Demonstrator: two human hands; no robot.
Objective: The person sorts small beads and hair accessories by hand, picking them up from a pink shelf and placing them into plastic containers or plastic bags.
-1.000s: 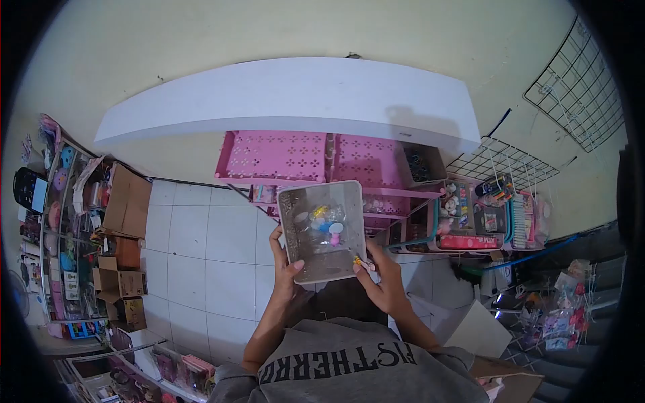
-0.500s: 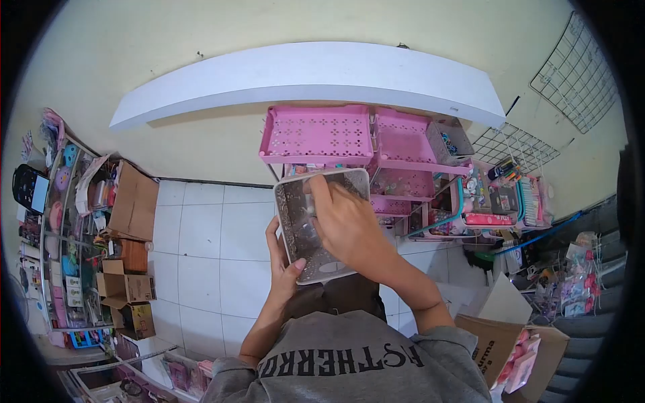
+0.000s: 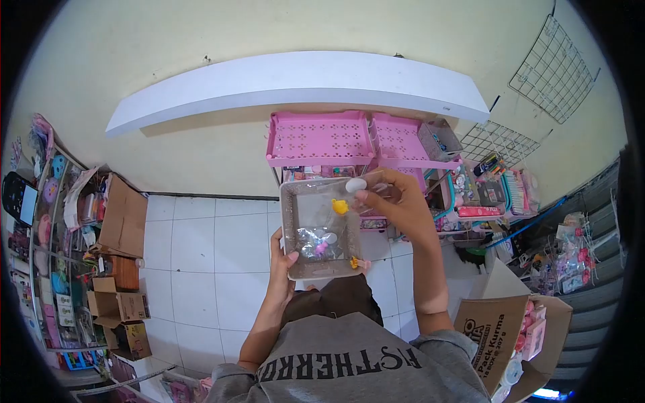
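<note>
Left hand [image 3: 281, 263] is closed on the near-left edge of the grey tray [image 3: 324, 274], thumb over the rim. Tray is held mid-air, long axis pointing away toward the pink rack [image 3: 319, 138]. Right hand [image 3: 398, 203] pinches a small clear packet [image 3: 341, 205] over the tray's far-right corner. Other packets [image 3: 316, 242] lie mid-tray, between the hands.

The grey sweatshirt [image 3: 342, 363] shows "STHERO" and the cardboard box [image 3: 494, 339] "Pack Kurma".

I log a grey tray [image 3: 322, 273]: rectangular, shallow, speckled inside, held open side up and slightly tilted, just below the pink rack [image 3: 319, 138]. Small clear packets [image 3: 314, 243] with pink and blue bits lie on its floor. One raised packet [image 3: 349, 196], holding a white and a yellow piece, hangs over the tray's corner nearest the rack.
</note>
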